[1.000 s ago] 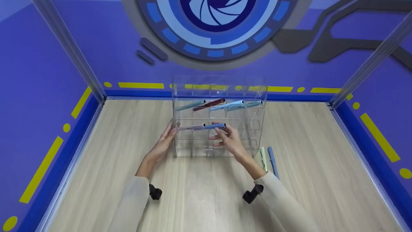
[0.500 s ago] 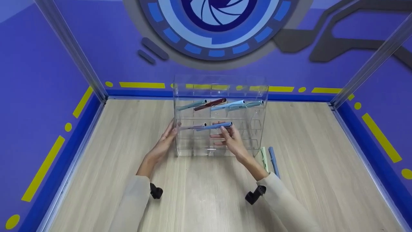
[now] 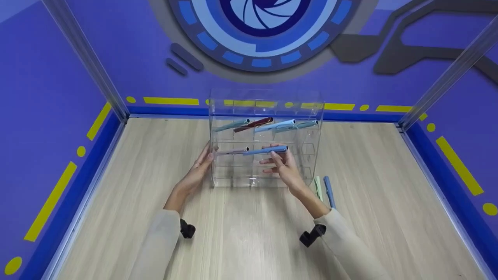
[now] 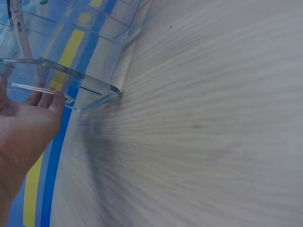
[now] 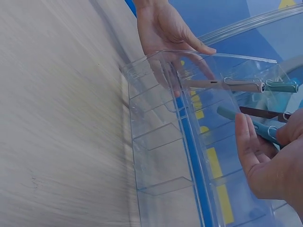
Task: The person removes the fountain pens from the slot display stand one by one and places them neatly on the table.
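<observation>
A clear plastic pen rack (image 3: 255, 181) stands on the table with tiered compartments. My left hand (image 3: 196, 171) grips its left side wall; in the left wrist view the fingers (image 4: 57, 101) bend at the clear edge. My right hand (image 3: 286, 167) pinches a blue pen (image 3: 258, 151) between thumb and fingers, held nearly level before the middle tier. A pale pinkish pen (image 3: 233, 151) lies at the left of that tier, to the left of the blue one. In the right wrist view the held pen (image 5: 265, 130) looks teal, its tip end pointing toward the rack.
Along the upper tier lie a teal pen (image 3: 233, 125), a dark red pen (image 3: 255, 124), a light blue pen (image 3: 278, 125) and another teal pen (image 3: 307, 124). A light green pen (image 3: 318, 186) and a second blue pen (image 3: 328, 190) lie on the table (image 3: 249, 233), right of the rack.
My right hand has shifted to the right with the blue pen, away from the pale pinkish pen. The left hand stays at the rack's side.
</observation>
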`<state>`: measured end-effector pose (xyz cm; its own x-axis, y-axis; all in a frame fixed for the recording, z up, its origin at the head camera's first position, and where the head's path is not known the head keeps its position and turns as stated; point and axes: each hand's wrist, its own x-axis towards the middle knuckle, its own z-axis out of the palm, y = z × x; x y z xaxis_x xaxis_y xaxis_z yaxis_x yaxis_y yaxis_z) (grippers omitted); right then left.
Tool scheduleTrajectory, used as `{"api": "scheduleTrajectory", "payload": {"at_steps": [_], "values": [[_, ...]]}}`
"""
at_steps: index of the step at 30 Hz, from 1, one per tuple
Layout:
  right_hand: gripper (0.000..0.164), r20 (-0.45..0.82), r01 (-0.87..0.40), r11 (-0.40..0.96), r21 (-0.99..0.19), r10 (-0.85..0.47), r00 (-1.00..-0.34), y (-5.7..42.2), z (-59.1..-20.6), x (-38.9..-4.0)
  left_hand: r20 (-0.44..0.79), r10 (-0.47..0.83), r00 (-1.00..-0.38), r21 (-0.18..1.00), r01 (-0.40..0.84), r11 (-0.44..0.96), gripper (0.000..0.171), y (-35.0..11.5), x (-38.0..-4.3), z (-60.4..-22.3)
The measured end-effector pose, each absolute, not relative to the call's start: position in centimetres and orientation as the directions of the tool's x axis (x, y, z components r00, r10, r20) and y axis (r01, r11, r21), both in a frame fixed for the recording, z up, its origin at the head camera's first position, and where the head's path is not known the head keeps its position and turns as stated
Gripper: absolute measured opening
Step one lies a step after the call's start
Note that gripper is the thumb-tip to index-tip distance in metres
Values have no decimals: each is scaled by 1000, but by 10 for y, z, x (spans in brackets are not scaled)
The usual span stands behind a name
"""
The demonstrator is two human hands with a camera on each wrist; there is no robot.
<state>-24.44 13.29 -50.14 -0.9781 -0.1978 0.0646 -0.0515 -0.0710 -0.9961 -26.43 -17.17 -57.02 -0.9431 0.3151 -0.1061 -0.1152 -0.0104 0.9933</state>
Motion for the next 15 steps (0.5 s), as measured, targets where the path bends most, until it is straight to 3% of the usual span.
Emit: {"api": "scheduleTrajectory", "payload": {"at_steps": [15], "values": [[30, 122, -103, -140, -985, -134, -983, 147, -492, -240, -119, 301, -946, 992, -125, -2, 67, -170, -263, -569]]}}
